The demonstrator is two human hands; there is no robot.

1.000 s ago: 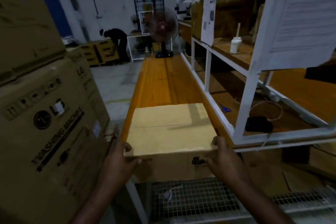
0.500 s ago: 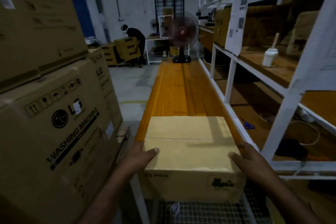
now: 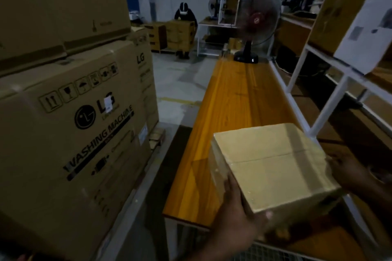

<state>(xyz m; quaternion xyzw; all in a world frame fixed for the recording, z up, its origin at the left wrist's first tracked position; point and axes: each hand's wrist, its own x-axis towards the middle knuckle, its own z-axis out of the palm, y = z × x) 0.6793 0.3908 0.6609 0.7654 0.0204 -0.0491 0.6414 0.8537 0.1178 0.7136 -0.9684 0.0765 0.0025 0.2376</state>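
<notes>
A taped cardboard box (image 3: 273, 167) sits turned askew at the near end of the long orange table top (image 3: 239, 101), its near corner out past the table's end, above the wire mesh (image 3: 250, 254); whether its underside rests on the wood or is lifted off it cannot be seen. The left hand (image 3: 235, 216) grips the box at its near left corner, thumb up along the left face and fingers curled round under the near face; motion blur smears those fingertips, and the forearm runs out of the bottom edge. The right hand (image 3: 347, 171) lies against the box's right face; it is dark, its fingertips are hidden behind the box's edge, and I cannot tell whether the fingers curl or lie flat; its wrist is cut off at the right edge.

To the left stands an LG washing machine carton (image 3: 84, 133), its printed "WASHING MACHINE" losing part of the first letter in shadow; a second carton (image 3: 63, 6) stacked on it is cropped at the top. The white shelf rack (image 3: 331, 99) on the right is only partly in view; a paper sheet (image 3: 367, 27) hangs on it, its print too blurred to read. At the table's far end stands a pedestal fan (image 3: 257, 19), its blades a blur; beyond, a person (image 3: 184, 15) bends behind stacked brown cartons (image 3: 180, 34), the lower body hidden.
</notes>
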